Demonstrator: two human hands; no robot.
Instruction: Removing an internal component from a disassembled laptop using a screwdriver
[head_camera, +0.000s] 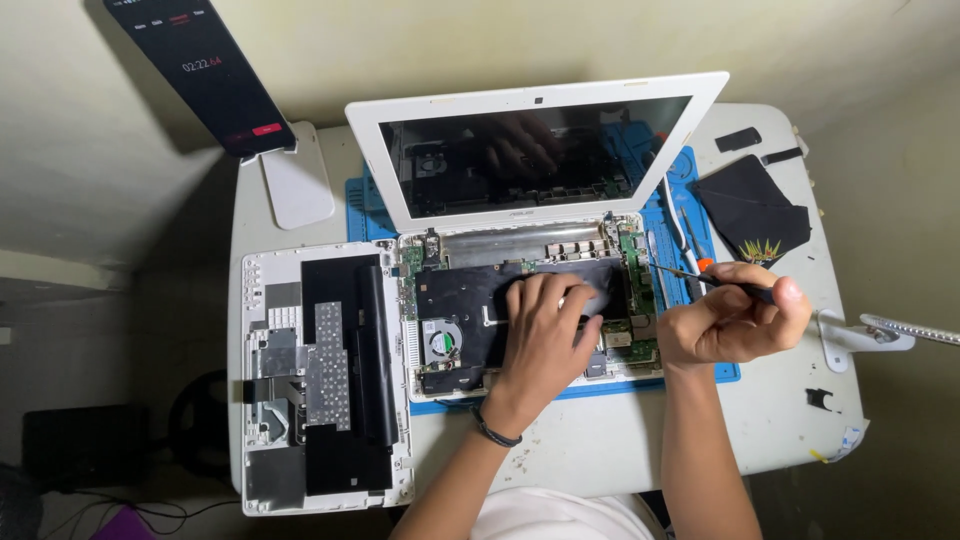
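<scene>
A white laptop (395, 170) lies open on a blue work mat (366, 205), its base uncovered so the black shielding, circuit board (632, 258) and cooling fan (440, 342) show. My left hand (545, 335) rests flat on the black sheet in the middle of the base. My right hand (735, 315) grips a screwdriver (690, 269) with an orange collar, its tip pointing left at the board's right edge. The screen (540, 150) stands upright and dark behind the base.
The removed keyboard cover (320, 380) lies upside down at the left of the white table (620, 450). A phone (205, 70) on a white stand (295, 185) sits at the back left. A black cloth (750, 210), spare tools (680, 225) and a lamp base (850, 335) lie right.
</scene>
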